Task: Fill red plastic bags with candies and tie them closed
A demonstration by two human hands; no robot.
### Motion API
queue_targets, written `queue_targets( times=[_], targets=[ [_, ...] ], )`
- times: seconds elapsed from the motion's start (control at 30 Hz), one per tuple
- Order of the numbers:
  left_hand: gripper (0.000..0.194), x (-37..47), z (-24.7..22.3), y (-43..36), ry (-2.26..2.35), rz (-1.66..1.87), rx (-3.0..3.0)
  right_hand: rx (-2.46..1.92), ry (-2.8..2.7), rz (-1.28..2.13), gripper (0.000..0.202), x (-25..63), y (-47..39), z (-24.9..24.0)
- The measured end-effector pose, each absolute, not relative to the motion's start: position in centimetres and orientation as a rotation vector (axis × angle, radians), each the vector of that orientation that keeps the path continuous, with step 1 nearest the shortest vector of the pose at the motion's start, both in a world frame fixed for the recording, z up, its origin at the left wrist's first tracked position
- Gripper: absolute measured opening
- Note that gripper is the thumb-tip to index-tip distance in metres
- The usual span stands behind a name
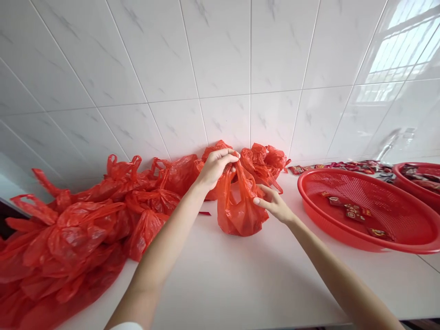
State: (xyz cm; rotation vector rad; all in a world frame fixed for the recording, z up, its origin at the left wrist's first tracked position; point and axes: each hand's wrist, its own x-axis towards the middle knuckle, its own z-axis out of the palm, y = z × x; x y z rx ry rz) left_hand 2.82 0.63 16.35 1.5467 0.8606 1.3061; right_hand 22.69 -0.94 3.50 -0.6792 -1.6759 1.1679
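Note:
A red plastic bag [240,215] hangs upright at the middle of the white counter, its base at or just above the surface. Pinched by its top handle, it is held from above by my left hand [220,166]. My right hand [274,202] touches the bag's right side, thumb toward me and fingers partly behind the plastic. How firmly those fingers grip cannot be made out. What the bag contains is hidden by the plastic.
Tied red bags [68,229] pile up on the left, with more crumpled red bags [263,160] by the tiled wall. To the right stands a red mesh basket [343,240] holding several small packets [354,211]. Another red basket [398,172] and scattered packets [364,166] lie behind.

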Motion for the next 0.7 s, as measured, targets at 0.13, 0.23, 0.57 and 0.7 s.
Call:
queue_targets(
  times=[0.13,0.23,0.57,0.7],
  targets=[
    [0.013,3.0,16.5,-0.2,0.839,1.312,1.571,-0.657,-1.543,0.976,0.04,21.4,-0.9,5.3],
    [0.013,2.7,16.5,-0.3,0.821,1.335,1.572,-0.54,-1.402,1.016,0.033,21.1,-0.6,5.5],
    [0.013,1.8,15.8,-0.1,0.797,1.423,1.548,-0.545,-1.692,0.391,0.018,21.7,-2.3,5.7],
    [0.014,1.3,15.2,-0.1,0.788,1.44,1.505,-0.671,-1.818,0.348,0.02,20.7,-2.6,5.0]
  ],
)
